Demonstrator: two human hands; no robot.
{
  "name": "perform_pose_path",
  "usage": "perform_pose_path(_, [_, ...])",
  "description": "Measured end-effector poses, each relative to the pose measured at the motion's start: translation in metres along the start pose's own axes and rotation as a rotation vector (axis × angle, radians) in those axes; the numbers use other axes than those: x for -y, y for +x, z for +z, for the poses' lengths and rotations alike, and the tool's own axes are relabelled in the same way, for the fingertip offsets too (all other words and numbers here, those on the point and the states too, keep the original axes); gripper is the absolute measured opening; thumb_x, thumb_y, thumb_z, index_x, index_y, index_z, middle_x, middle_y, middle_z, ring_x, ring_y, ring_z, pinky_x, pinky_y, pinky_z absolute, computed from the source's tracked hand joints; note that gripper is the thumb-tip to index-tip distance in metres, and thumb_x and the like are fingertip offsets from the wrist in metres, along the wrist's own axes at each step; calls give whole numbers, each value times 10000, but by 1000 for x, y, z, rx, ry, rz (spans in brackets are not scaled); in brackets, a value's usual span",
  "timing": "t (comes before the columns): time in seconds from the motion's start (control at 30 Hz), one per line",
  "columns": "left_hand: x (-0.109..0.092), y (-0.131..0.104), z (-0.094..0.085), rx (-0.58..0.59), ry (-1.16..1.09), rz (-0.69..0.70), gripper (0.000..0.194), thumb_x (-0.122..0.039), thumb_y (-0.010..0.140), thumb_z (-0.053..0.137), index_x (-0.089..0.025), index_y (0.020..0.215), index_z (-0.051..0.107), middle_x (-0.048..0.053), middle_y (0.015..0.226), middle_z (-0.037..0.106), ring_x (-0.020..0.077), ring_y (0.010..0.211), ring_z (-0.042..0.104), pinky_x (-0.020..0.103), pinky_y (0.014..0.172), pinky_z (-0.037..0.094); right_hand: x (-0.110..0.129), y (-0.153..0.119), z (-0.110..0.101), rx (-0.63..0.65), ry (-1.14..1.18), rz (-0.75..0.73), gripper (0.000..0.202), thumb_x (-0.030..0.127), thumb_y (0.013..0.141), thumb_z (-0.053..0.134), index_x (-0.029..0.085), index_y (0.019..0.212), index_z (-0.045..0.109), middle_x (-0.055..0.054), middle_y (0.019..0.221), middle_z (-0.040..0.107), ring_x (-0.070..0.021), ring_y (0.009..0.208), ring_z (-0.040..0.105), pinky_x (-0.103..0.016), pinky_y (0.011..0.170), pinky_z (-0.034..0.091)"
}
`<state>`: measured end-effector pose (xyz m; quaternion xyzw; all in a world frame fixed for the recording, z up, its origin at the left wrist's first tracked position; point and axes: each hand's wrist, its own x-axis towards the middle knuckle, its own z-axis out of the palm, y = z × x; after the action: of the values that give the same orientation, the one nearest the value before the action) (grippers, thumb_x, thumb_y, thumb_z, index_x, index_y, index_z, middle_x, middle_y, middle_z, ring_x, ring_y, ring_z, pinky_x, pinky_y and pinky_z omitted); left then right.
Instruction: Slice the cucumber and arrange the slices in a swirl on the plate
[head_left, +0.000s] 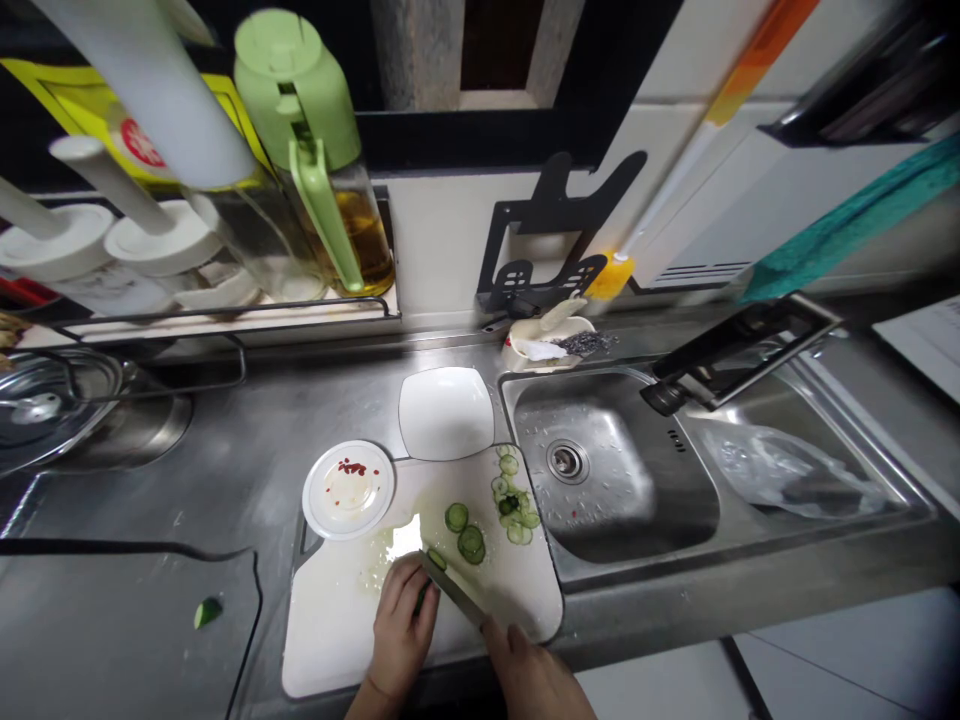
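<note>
My left hand [403,612] is closed around a piece of cucumber [421,598], most of it hidden under the fingers. In my right hand [529,675] is a kitchen knife [456,592], its blade right beside the cucumber. One cut slice [436,559] lies by the blade tip. Further up the wet white cutting board [330,625] lie a few larger cucumber slices [471,543]. A cluster of thin slices [517,505] sits along the board's right edge.
A round plate [322,505] with red bits overlaps the board's upper left. Behind the board sits a white square dish [446,412]. The steel sink [600,470] and faucet [720,360] are right. A cucumber end [208,612] lies left. An oil bottle [322,180] stands on the rack.
</note>
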<state>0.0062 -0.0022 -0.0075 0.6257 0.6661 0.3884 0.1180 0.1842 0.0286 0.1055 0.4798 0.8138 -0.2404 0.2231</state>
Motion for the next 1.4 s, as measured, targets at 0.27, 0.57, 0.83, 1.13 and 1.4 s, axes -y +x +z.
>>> perform_pose_path(0.27, [1,0,0,-16,-5,-3,165,-179,854,562,-199,992,651,72,1019,675,191,1002,632,368,908,542,0,6,0,31,46,-7,544,-74,765,340,194,1194,540,-76,874,696,-192,695,695,-218,496,400])
perform_pose_path(0.57, [-1,3,-1,-14,-5,6,170,-171,859,559,-196,1002,646,70,998,667,184,991,625,358,897,546,6,12,-8,50,32,14,573,-94,759,315,184,1207,540,-86,916,706,-195,736,696,-216,534,433])
perform_pose_path(0.83, [-1,2,-1,-9,-5,-6,166,-173,858,560,-197,998,645,70,1004,670,185,993,629,361,895,549,9,18,0,15,2,21,566,-75,780,327,186,1240,530,-86,889,701,-183,708,694,-210,531,444])
perform_pose_path(1.13, [-2,2,-1,8,-13,-8,174,-165,865,551,-195,1013,638,74,1011,668,188,1003,623,370,900,543,14,26,-2,-9,-9,43,492,-54,806,328,188,1162,565,-77,878,698,-170,710,692,-203,539,452])
perform_pose_path(1.4, [-3,3,-1,-4,-5,-10,188,-166,862,554,-202,1021,645,70,1013,677,187,997,631,366,903,544,18,39,15,-138,-24,45,441,-21,810,387,180,1165,556,-85,917,695,-161,763,683,-210,607,493])
